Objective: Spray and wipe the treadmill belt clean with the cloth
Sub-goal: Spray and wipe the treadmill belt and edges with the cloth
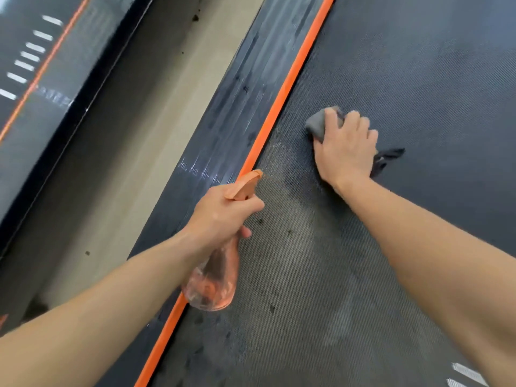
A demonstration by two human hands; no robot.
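The right hand (346, 146) presses a grey cloth (318, 124) flat on the dark textured treadmill belt (418, 79), its fingers curled over the bunched fabric; a dark end of the cloth trails out beside the wrist. The left hand (223, 210) grips the neck of an orange spray bottle (215, 280), fingers wrapped round it and one on the trigger; the nozzle points toward the belt beside the orange strip (290, 76). Wet patches and dark spots mark the belt between the two hands; a grey side rail (245, 79) runs along the strip, with pale floor (156, 113) beyond it.
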